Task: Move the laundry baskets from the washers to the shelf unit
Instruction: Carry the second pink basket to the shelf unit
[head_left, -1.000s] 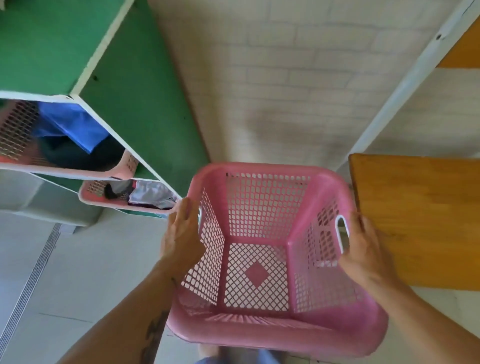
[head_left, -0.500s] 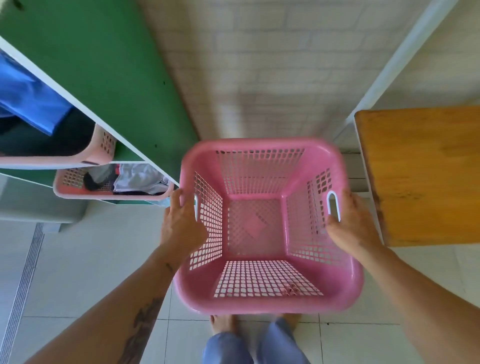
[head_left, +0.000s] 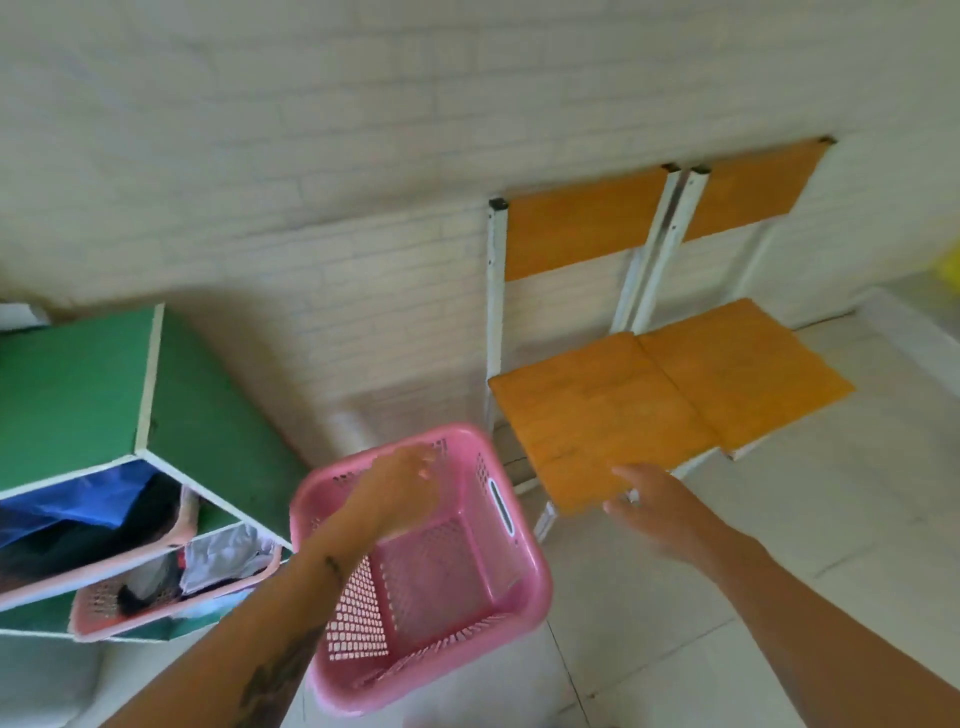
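Your pink basket (head_left: 441, 571) sits on the tiled floor (head_left: 779, 519), empty, just beside the green shelf unit (head_left: 208, 415) and near the two orange chairs (head_left: 649, 395) against the wall; it is not in the shelf unit. Neither grip has hold of it. Your left hand (head_left: 400, 488) hovers over the basket's far rim with the fingers loosely curled around nothing, and your right hand (head_left: 660, 509) is spread wide, apart from the basket, over the front edge of the nearer chair seat. The picture is blurred, so whether the left fingertips brush the rim cannot be told. The shelf unit already carries baskets: an upper one with blue and dark cloth (head_left: 78, 504) and a lower basket (head_left: 171, 587) with pale and dark clothes that pokes out past the front edge. The main risk, as I judge it, is calling this basket delivered while it stands on the floor, where it could be kicked or tripped over when you turn. If you pick it up again with one hand only, the light shell may tip and swing into the lower basket, which already overhangs and could be knocked further out. Reaching blindly with the right hand could also catch the chair seat. No free compartment shows here, so check for one before lifting.
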